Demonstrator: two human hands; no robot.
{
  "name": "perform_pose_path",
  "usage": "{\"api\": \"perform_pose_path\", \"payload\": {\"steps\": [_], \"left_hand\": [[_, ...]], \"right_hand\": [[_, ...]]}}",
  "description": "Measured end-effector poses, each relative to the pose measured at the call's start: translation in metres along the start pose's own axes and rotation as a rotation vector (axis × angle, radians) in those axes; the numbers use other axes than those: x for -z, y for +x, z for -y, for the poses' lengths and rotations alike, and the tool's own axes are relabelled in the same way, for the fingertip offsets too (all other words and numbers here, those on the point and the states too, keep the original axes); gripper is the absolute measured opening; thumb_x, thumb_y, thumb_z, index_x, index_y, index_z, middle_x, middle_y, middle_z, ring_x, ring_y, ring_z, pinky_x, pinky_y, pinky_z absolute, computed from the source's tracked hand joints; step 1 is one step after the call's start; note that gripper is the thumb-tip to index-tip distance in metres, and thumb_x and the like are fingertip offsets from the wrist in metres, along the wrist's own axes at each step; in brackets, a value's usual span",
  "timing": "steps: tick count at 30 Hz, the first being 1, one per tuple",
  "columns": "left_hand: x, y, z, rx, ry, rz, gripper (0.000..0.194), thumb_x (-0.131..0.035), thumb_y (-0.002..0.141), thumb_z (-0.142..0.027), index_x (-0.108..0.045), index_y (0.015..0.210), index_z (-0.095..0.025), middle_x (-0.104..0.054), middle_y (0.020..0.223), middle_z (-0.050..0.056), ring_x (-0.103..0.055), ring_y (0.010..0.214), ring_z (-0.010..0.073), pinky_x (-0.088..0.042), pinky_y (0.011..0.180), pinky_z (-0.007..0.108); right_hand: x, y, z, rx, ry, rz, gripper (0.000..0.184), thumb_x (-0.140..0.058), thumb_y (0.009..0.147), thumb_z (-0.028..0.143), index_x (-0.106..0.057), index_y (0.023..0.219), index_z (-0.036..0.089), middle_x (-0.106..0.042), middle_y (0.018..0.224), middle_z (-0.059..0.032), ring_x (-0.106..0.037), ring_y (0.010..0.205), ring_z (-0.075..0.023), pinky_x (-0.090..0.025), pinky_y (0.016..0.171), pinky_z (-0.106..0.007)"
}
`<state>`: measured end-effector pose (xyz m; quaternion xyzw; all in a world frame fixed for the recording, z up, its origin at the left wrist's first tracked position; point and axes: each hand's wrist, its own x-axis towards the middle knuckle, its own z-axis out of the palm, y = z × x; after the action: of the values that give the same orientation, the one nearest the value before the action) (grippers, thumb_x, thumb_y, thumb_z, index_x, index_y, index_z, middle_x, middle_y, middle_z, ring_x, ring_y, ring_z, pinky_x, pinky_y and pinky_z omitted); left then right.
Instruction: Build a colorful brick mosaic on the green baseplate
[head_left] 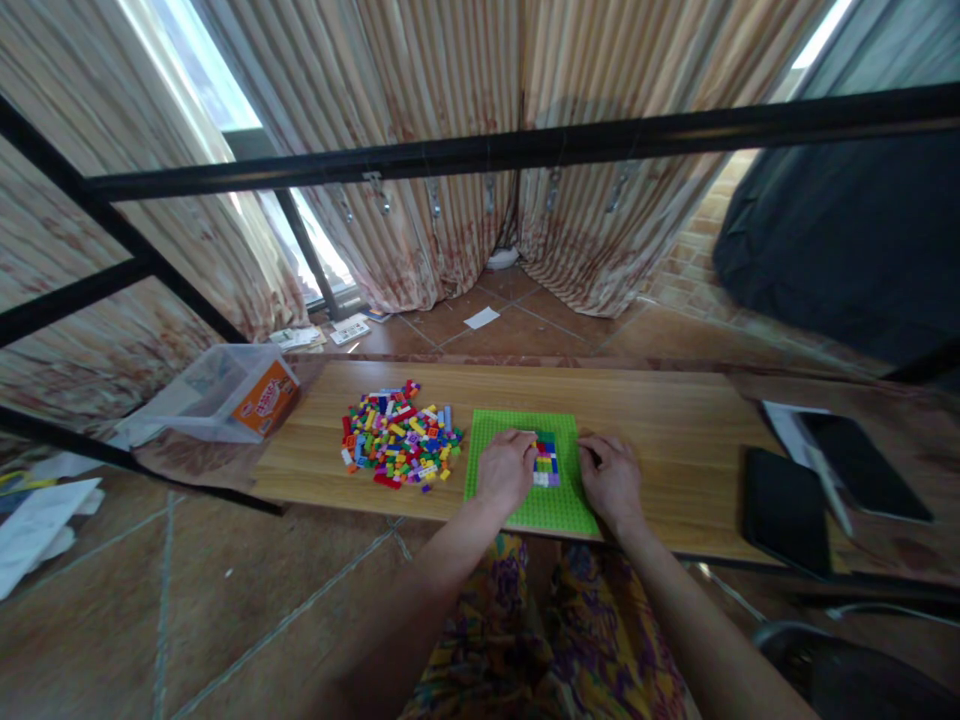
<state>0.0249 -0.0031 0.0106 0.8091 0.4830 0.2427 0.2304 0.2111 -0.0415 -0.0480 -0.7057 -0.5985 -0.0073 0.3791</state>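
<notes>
A green studded baseplate (551, 513) lies on the wooden board, with a block of multicoloured toy bricks (547, 464) built up near its middle. My left hand (506, 468) is over the left side of the plate, its fingers pinched together at the upper left of the built bricks. A bit of yellow shows at its fingertips, but the fingers hide what they hold. My right hand (611, 480) rests at the plate's right edge with its fingers curled in; whether anything is between them is hidden. Left of the plate spreads a pile of loose toy bricks (401, 435).
A clear plastic box (217, 395) with an orange label stands at the board's left end. On the right lie a black tablet-like case (784, 510), a dark phone-like slab (862, 465) and a white pen (831, 490). A black metal bar (480, 150) crosses beyond the board.
</notes>
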Motion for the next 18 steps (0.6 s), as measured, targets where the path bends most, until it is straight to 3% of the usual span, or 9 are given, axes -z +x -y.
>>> {"api": "perform_pose_path", "payload": {"steps": [10,18], "left_hand": [[-0.0035,0.0018,0.0036,-0.026,0.023,0.003,0.025,-0.049,0.093,-0.024,-0.070,0.106,-0.023,-0.067,0.110,0.004,-0.057,0.106,0.0181,-0.045,0.099,0.033],[-0.0031,0.0023,0.0031,-0.065,0.181,0.044,0.026,-0.046,0.094,-0.026,-0.071,0.101,-0.022,-0.066,0.102,0.005,-0.057,0.099,0.0204,-0.046,0.094,0.036]], "right_hand": [[0.0004,-0.0007,0.0011,0.000,-0.005,-0.001,0.024,-0.048,0.087,0.022,-0.071,0.089,0.018,-0.069,0.094,-0.0099,-0.058,0.089,-0.0228,-0.043,0.087,-0.038],[-0.0017,-0.0017,-0.0005,0.012,-0.037,-0.002,0.026,-0.047,0.088,0.023,-0.072,0.090,0.017,-0.069,0.093,-0.0097,-0.057,0.088,-0.0224,-0.044,0.086,-0.037]]}}
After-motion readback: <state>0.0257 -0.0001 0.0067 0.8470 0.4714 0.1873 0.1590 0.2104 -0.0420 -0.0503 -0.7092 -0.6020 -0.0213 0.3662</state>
